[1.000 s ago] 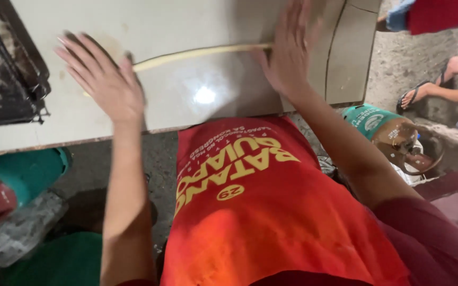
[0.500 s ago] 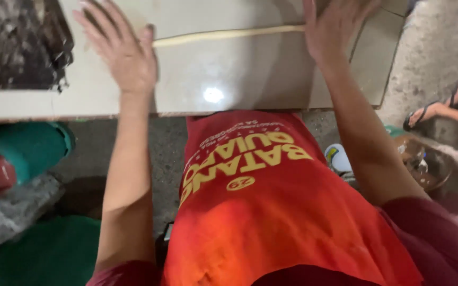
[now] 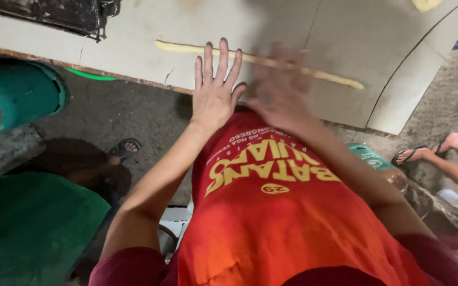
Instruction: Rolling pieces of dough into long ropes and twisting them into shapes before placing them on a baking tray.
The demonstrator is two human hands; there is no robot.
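Across the upper middle of the frame, my left hand [image 3: 216, 90] and blurred right hand [image 3: 282, 92], both flat with no grip closed, press a thin dough rope [image 3: 186, 48] on the pale table [image 3: 133, 42], where uneven pressure could snap it.

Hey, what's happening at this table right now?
A person in a red shirt is rolling a long thin rope of pale dough on a light worktop. Both palms are flat over the middle of the rope: the left hand with fingers spread, the right hand blurred with motion. The rope's ends stick out on either side of the hands. Another small piece of dough lies at the far edge, and someone else's sandalled foot shows at the right.
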